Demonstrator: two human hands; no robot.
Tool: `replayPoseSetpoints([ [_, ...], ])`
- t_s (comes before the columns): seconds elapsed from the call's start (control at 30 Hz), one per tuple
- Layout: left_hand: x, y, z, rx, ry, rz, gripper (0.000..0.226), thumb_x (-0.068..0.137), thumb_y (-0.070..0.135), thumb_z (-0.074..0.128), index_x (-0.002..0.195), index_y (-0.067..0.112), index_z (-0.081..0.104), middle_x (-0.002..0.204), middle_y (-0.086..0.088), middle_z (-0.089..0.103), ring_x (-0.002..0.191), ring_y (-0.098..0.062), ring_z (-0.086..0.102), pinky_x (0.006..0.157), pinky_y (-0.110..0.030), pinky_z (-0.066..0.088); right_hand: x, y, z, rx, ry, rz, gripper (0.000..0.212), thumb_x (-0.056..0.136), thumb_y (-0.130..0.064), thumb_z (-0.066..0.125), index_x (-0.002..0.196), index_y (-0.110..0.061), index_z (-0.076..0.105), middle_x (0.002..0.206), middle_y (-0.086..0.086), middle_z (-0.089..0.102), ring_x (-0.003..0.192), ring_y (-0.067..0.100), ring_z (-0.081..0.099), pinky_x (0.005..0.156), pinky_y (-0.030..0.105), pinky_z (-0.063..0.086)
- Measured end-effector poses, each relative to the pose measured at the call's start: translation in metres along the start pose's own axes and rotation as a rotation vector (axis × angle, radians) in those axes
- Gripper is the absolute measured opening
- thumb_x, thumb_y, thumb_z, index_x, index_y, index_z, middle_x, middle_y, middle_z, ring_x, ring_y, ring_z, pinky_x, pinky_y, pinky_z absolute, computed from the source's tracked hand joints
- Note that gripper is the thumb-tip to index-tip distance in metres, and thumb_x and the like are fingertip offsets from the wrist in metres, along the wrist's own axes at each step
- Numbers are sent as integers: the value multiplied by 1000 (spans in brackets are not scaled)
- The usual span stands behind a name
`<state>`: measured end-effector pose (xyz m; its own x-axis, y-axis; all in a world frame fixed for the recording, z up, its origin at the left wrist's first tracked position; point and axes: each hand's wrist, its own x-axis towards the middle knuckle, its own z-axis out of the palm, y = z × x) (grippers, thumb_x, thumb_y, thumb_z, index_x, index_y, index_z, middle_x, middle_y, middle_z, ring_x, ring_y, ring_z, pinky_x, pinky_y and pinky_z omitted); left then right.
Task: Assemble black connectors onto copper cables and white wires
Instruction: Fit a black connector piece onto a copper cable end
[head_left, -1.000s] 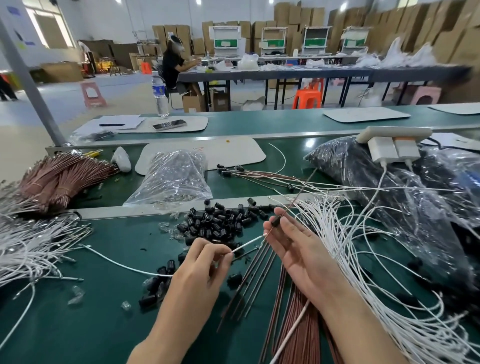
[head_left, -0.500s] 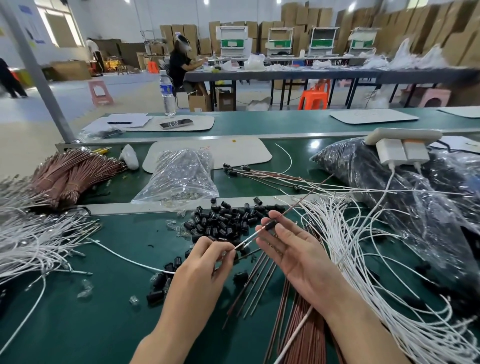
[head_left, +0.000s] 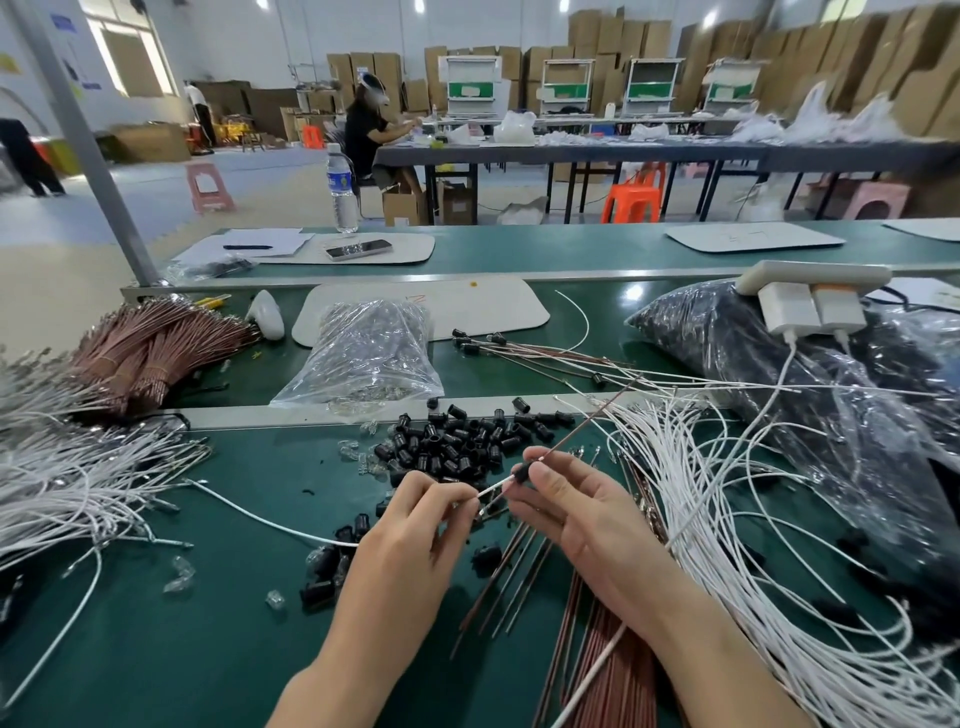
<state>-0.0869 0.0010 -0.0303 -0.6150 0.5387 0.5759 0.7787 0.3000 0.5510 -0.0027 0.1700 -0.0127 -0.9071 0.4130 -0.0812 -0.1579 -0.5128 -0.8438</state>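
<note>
Two hands work over the green bench mat (head_left: 171, 634). The left hand (head_left: 410, 540) pinches one thin white wire (head_left: 491, 487) between thumb and forefinger. The right hand (head_left: 587, 525) grips one small black connector (head_left: 522, 472), a short matte cylinder, between thumb and fingertips. The wire meets the connector's near end, and one slim copper cable (head_left: 582, 428) runs out of its far end, up and to the right. Just beyond the hands lies one loose connector heap (head_left: 457, 441), its pieces too many and too blurred to count surely, perhaps several dozen. Straight, reddish copper rods (head_left: 613, 675) lie near, beside the right wrist. Glossy white strands fan out in two sheaves, the right sheaf (head_left: 727, 530) and the left sheaf (head_left: 67, 483). Farther off sit one crinkled clear plastic bag (head_left: 369, 358) and two square white chargers (head_left: 810, 309) plugged into one power strip (head_left: 810, 273).
</note>
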Motion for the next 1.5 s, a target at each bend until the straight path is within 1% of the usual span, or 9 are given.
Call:
replayPoseSetpoints([
  [0.17, 0, 2, 2, -80, -28, -20, 28, 101, 31, 48, 112, 18, 70, 98, 19, 53, 83, -1, 58, 71, -13, 44, -2, 6, 1, -187, -63, -38, 17, 83, -21, 76, 100, -21, 76, 100, 11, 75, 98, 29, 74, 84, 30, 60],
  [0.3, -1, 5, 0, -196, -57, -80, 29, 107, 41, 43, 116, 27, 66, 104, 21, 55, 91, -4, 61, 76, -8, 41, -3, 8, 4, -281, -51, -83, 12, 80, -23, 80, 91, -23, 76, 93, 11, 76, 92, 29, 76, 80, 30, 60],
  [0.57, 0, 1, 0, 36, -67, -6, 31, 97, 51, 48, 115, 34, 66, 100, 27, 57, 95, 4, 56, 74, -14, 46, -5, 8, 7, -415, -55, -101, 11, 83, -29, 76, 91, -21, 79, 92, 10, 78, 91, 23, 76, 78, 26, 60],
  [0.77, 3, -2, -7, 25, 36, -12, 37, 95, 45, 49, 114, 22, 71, 96, 38, 54, 92, -1, 53, 75, -22, 47, -4, -8, -4, -176, 126, -151, 17, 76, -34, 77, 85, -20, 80, 93, 5, 76, 81, 19, 72, 68, 27, 61],
  [0.97, 7, -7, -16, 43, 56, -35, 34, 96, 36, 51, 117, 19, 70, 96, 29, 62, 94, -5, 51, 83, -32, 49, -4, -36, -29, 101, 238, -243, 13, 87, -29, 65, 88, -16, 69, 84, -1, 71, 72, 11, 67, 63, 23, 59],
  [1.17, 9, -14, -26, 163, 122, -39, 24, 100, 30, 57, 114, 17, 71, 93, 17, 66, 89, -6, 47, 85, -23, 33, -11, -54, -53, 405, 339, -361, 14, 88, -33, 70, 91, -19, 71, 87, -7, 69, 76, 5, 66, 72, 19, 58],
  [1.33, 8, -26, -29, 139, 130, -130, 28, 99, 27, 53, 119, 16, 70, 97, 14, 67, 92, -12, 52, 89, -30, 39, -15, -58, -58, 754, 253, -388, 18, 90, -25, 72, 87, -9, 80, 98, 3, 75, 93, 8, 73, 79, 15, 57],
  [1.4, 9, -28, -27, 47, 137, -191, 25, 101, 16, 55, 122, 16, 69, 100, 14, 65, 95, -10, 56, 87, -30, 45, -12, -54, -54, 681, 184, -340, 17, 92, -25, 70, 88, -11, 79, 102, 5, 74, 97, 10, 73, 79, 15, 58],
  [1.5, 9, -23, -21, -99, 137, -251, 27, 102, 7, 53, 121, 18, 68, 102, 15, 65, 97, -6, 61, 83, -16, 46, -12, -42, -35, 349, -101, -166, 25, 92, -36, 70, 85, -13, 75, 96, 10, 74, 85, 15, 74, 72, 19, 60],
])
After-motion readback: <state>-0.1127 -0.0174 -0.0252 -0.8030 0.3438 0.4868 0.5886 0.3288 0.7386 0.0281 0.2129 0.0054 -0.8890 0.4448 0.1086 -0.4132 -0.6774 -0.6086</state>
